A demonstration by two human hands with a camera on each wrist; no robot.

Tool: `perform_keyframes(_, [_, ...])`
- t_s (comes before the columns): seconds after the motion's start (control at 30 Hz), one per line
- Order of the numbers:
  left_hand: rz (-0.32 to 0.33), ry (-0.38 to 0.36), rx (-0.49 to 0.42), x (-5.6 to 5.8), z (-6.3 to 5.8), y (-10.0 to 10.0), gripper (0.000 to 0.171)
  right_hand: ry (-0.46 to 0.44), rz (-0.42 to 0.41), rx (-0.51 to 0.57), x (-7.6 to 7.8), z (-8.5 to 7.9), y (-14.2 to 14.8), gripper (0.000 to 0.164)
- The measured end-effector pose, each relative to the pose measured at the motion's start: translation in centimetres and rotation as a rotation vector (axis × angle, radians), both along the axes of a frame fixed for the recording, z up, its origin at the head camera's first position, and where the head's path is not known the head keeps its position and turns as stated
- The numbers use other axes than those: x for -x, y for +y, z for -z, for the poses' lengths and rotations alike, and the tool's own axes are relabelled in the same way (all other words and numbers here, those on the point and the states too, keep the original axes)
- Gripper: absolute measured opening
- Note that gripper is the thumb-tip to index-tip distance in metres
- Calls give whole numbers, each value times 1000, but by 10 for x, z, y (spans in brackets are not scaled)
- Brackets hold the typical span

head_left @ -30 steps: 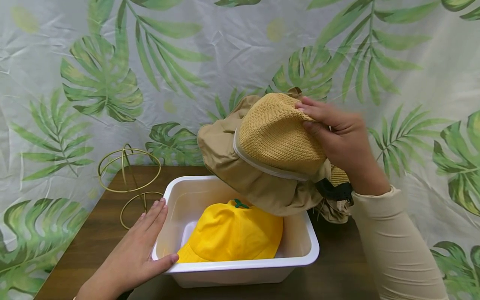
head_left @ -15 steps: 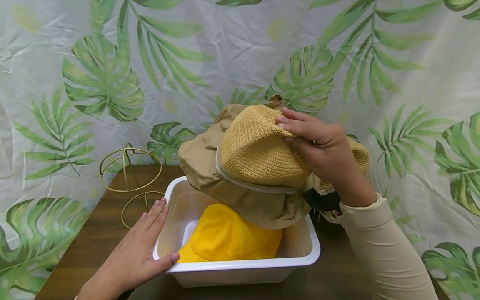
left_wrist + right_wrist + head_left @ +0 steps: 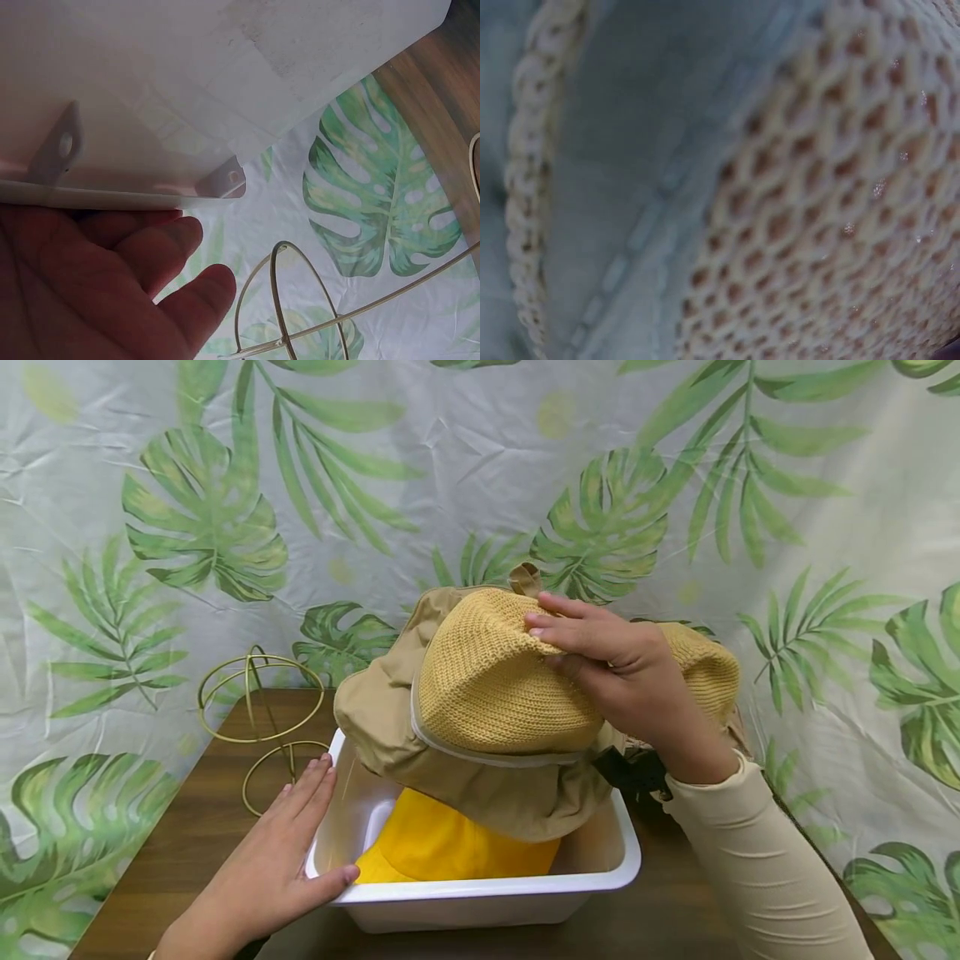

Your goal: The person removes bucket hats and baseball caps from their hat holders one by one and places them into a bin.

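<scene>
Tan-brimmed hat (image 3: 498,693) lower, beneath right hand (image 3: 626,672)

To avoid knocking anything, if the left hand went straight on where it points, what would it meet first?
Probably the white tub's rim, which the left hand touches; beyond it, maybe the tan hat brim, though depth is unclear.

Gold wire stand (image 3: 242,742) at 9 o'clock, green leaf-print backdrop cloth (image 3: 480,460) at 12 o'clock, wood-grain tabletop (image 3: 172,835) at 8 o'clock.
</scene>
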State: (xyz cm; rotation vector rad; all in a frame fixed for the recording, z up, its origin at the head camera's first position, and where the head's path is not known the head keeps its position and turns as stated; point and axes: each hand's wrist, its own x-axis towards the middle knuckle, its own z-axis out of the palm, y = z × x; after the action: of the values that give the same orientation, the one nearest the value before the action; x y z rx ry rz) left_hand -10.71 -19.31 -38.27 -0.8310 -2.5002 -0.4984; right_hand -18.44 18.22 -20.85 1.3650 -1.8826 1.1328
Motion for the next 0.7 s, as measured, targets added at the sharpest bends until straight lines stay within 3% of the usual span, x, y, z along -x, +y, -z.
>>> perform_keyframes(0.1, [0,-6,-1,0,0,0,98,9,23,-57,2,7,-4,49])
perform_keyframes(0.43, [4,-30,-10,0,-1,0,99,-30,57,-175,9,29,-9,36])
perform_keyframes(0.7, [7,-41,-12,0,0,-1,100,-75,8,-213,14,46,-11,36])
